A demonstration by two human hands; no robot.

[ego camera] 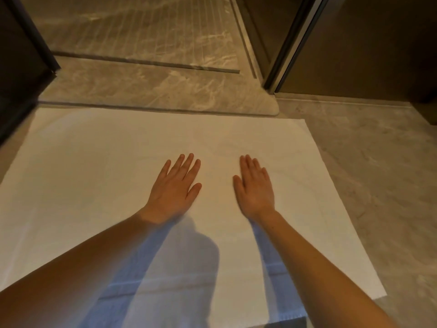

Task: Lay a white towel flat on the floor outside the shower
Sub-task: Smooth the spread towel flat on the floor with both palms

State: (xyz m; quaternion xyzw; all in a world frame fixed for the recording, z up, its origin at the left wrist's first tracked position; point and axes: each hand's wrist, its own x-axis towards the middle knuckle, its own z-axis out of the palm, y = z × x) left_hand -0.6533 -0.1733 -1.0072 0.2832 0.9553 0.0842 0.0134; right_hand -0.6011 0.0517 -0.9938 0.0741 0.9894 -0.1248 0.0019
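Head view: the towel is seen spread across the grey stone floor, white, rectangular, its far edge just beside the raised marble step of the shower. At far left a dark panel is seen overlapping the towel's left corner, so that corner cannot be checked.

The left hand is laid palm down on the towel near its middle, fingers spread, nothing pinched. The right hand is laid palm down just beside it, a clear gap between the two, fingers held close together, thumb out, nothing gripped. Both forearms are stretched forward over the near half of the cloth, with bluish shadows cast below them. At right the towel's far right corner is seen flat and square on the floor. The near right corner looks flat too. A dark metal door frame is seen at upper right, well apart from the towel.

Step judged: final smoothing; the towel is already down and almost no wrinkles are visible. The task is judged nearly done. Next move is judged to call for light outward strokes with flat palms toward the side edges, without the cloth being dragged off its line with the step, then both hands lifted clear.
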